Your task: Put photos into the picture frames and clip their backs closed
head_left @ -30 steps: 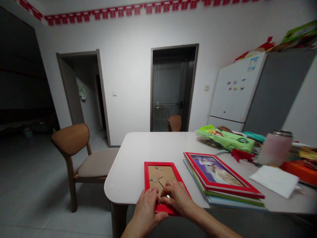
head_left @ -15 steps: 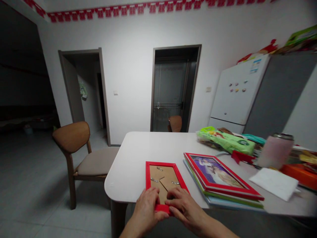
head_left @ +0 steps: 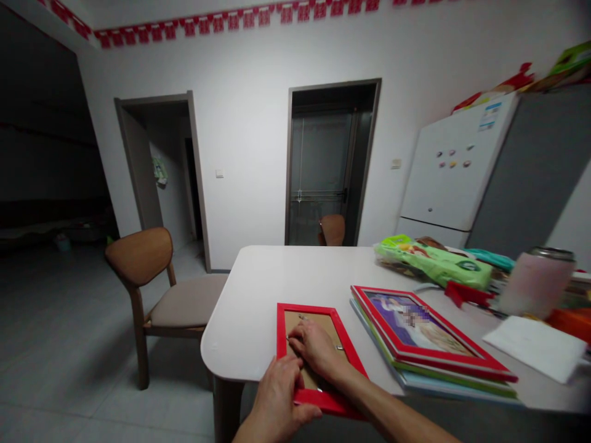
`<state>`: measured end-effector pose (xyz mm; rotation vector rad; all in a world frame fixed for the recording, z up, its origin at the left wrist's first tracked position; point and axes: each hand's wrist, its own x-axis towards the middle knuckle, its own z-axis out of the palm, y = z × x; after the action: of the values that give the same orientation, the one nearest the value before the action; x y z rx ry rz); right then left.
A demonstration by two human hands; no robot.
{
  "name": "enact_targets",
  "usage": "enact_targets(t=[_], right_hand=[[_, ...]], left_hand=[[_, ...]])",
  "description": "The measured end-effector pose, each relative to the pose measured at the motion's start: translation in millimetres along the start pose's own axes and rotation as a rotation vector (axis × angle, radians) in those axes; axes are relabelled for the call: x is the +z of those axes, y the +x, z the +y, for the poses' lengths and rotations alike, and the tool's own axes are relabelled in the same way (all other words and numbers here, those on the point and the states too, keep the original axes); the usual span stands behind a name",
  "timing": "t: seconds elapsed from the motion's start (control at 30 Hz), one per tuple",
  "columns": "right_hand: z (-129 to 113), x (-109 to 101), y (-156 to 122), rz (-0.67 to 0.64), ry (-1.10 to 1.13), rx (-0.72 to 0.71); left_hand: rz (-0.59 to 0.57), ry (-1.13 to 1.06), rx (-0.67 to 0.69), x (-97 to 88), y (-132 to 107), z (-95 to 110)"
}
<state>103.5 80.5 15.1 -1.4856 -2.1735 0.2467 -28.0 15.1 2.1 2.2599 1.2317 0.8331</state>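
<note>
A red picture frame lies face down on the white table, its brown backing board up. My left hand grips the frame's near left corner, fingers curled over the red edge. My right hand rests on the backing board near its middle, fingertips pressed together at a small metal clip on the left side. Other metal clips show near the far edge and right side of the board.
A stack of frames with a red one on top lies to the right. Beyond are a green packet, a pink tumbler, white folded paper and a fridge. A wooden chair stands left of the table.
My right hand moved from the frame's near edge up to the middle of the backing board. My left hand stays on the near left corner. The view shifted slightly left.
</note>
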Motion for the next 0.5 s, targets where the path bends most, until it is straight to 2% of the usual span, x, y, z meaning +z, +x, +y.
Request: enact_targets(t=[0.3,0.5], right_hand=[[-2.4,9.3,9.3,0.025,-0.044,0.133],[-1.6,8.0,7.2,0.0,-0.031,0.11]], left_hand=[[0.013,-0.031,0.004,0.3,-1.3,-2.1],[0.02,-0.002,-0.01,2.6,-2.0,-4.1]])
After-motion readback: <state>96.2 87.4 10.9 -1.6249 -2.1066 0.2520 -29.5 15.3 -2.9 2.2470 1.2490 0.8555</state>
